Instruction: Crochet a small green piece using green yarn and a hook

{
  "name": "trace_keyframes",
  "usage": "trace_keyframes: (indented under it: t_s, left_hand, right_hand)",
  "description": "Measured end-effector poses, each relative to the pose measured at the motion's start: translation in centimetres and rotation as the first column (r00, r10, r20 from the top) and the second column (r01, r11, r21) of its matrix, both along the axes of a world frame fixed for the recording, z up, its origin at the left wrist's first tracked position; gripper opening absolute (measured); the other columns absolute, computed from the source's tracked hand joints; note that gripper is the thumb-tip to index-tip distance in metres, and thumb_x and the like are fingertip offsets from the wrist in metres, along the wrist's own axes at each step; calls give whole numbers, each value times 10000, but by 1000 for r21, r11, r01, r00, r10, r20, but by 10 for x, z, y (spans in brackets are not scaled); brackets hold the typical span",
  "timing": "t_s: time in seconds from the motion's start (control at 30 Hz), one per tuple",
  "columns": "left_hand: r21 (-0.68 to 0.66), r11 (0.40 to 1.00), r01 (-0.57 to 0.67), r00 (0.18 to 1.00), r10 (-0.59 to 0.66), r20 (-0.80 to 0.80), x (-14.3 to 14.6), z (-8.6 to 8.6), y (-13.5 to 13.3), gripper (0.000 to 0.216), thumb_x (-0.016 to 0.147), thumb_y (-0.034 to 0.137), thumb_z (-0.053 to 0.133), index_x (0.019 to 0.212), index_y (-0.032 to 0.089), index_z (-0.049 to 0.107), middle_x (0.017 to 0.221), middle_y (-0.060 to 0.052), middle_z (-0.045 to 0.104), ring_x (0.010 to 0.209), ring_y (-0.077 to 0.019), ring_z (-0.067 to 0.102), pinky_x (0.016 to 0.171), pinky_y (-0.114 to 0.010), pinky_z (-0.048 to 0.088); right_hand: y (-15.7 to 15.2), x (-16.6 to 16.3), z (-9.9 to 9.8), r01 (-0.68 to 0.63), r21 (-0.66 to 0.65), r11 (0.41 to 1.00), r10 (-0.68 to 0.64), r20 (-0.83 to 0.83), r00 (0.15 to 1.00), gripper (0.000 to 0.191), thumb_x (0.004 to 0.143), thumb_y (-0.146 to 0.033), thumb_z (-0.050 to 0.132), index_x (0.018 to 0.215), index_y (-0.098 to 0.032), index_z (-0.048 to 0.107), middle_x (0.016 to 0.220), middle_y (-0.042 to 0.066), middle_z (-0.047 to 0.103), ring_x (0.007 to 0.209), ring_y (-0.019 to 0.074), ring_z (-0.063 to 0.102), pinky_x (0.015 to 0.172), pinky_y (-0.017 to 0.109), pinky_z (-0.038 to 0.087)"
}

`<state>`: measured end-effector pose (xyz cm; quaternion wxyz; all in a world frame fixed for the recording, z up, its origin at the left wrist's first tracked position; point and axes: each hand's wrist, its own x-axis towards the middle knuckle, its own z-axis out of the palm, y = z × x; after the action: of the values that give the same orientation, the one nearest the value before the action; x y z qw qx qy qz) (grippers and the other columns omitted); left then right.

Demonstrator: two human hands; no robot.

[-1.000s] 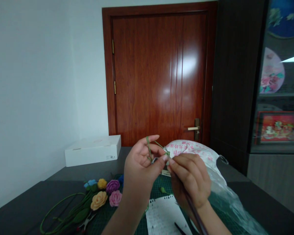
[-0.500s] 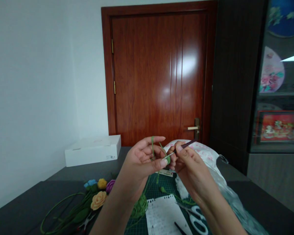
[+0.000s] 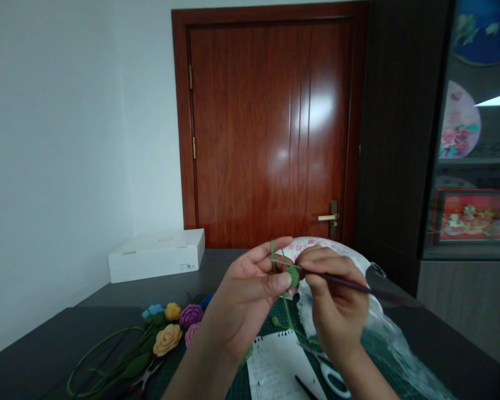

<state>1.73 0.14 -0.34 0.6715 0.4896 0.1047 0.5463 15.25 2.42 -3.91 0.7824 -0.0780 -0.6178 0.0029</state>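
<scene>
Crochetwork (image 3: 293, 276), one piece (green), left fingers (image 3: 275, 284) pinching it, right fingers (image 3: 332, 261) gripping one hook (image 3: 345, 282)

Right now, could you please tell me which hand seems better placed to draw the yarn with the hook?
Probably the right hand: it holds the hook, while the left hand is busy pinching the green crocheted piece, with yarn looped over a finger.

The hook (image 3: 341, 280) was blurred toward its rear end. The left forearm (image 3: 210, 355) partly hid the pink rose (image 3: 191, 335); the notepad writing (image 3: 269, 361) was too small to read.
</scene>
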Motion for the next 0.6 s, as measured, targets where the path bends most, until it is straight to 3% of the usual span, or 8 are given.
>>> trace_keyframes:
  t_s: [0.1, 0.23, 0.37, 0.6]
  left_hand:
    - [22, 997, 80, 997, -80, 16, -3, 0, 5, 499, 675, 51, 824, 1162, 107, 729, 901, -98, 721, 816, -184, 660, 664, -250, 483]
    - [48, 989, 139, 990, -140, 6, -8, 1, 10, 439, 700, 52, 801, 1130, 116, 744, 828, -80, 715, 770, -175, 652, 677, -264, 487]
    - [75, 987, 142, 990, -141, -18, -10, 2, 10, 387, 707, 61, 799, 1084, 135, 760, 821, -73, 728, 744, -171, 654, 667, -267, 482]
    - [134, 988, 74, 997, -71, -31, -11, 3, 8, 398, 704, 51, 803, 1084, 155, 746, 783, -36, 713, 745, -167, 664, 724, -278, 512]
  right_hand:
    - [0, -7, 2, -308, -170, 936, 279, -174, 944, 92, 1000, -284, 547, 943, -241, 605, 732, 5, 621, 669, 179, 646, 609, 320, 539]
    - [0, -8, 6, -493, -233, 838, 448, -221, 866, 142, 1011, -311, 503, 910, -235, 568, 688, -12, 579, 609, 168, 615, 591, 322, 538]
    - [-2, -8, 9, -514, -288, 808, 468, -214, 857, 182, 1011, -323, 497, 856, -238, 539, 667, -15, 567, 590, 162, 597, 580, 317, 543]
    - [-6, -11, 9, -473, -235, 849, 428, -217, 877, 114, 1012, -300, 531, 924, -242, 572, 719, -15, 615, 597, 149, 610, 555, 290, 553]
